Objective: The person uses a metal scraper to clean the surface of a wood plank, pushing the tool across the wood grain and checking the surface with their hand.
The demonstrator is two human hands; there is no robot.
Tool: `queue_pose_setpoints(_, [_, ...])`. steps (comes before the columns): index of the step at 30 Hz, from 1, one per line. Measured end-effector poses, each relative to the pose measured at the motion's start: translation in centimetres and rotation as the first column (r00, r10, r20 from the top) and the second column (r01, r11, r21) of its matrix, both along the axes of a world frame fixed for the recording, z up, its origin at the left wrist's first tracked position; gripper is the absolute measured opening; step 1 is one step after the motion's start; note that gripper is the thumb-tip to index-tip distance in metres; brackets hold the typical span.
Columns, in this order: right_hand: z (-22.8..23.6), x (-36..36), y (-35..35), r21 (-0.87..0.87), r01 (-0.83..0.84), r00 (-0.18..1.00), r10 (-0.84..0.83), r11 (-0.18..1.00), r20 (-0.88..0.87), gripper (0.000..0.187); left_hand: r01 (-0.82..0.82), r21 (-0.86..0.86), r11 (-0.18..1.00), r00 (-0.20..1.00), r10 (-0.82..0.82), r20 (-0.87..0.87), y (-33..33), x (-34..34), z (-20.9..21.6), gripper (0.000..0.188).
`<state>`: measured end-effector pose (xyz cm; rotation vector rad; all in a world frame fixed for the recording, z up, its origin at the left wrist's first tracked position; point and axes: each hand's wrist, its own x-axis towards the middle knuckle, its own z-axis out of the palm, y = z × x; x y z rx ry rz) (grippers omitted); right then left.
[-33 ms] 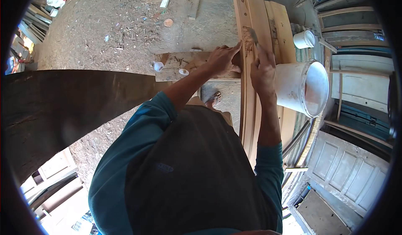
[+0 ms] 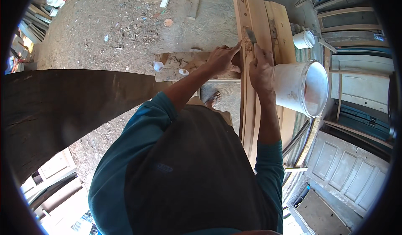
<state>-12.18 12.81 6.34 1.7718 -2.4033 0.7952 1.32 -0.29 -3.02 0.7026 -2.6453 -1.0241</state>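
Your right hand grasps a scraper at one o'clock; your left hand touches the plank, though whether it grips is unclear. The scraper looks light and thin, likely flexing under pressure, so hold it behind the blade.

Dark shirt, faint bluish mark; teal sleeves ending short of wrists; tan cloth below.
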Motion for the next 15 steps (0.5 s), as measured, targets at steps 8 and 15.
queue_pose_setpoints(8, [-2.2, -0.4, -1.0, 0.195, 0.007, 0.988, 0.024, 0.981, -0.155, 0.053, -0.02, -0.039, 0.999, 1.0, 0.02, 0.0, 0.1, 0.1, -0.5, 0.127])
queue_pose_setpoints(15, [-3.0, -1.0, -1.5, 0.188, 0.014, 0.994, 0.007, 0.982, -0.111, 0.052, -0.028, -0.046, 0.999, 1.0, 0.027, -0.009, 0.2, 0.1, -0.9, 0.126])
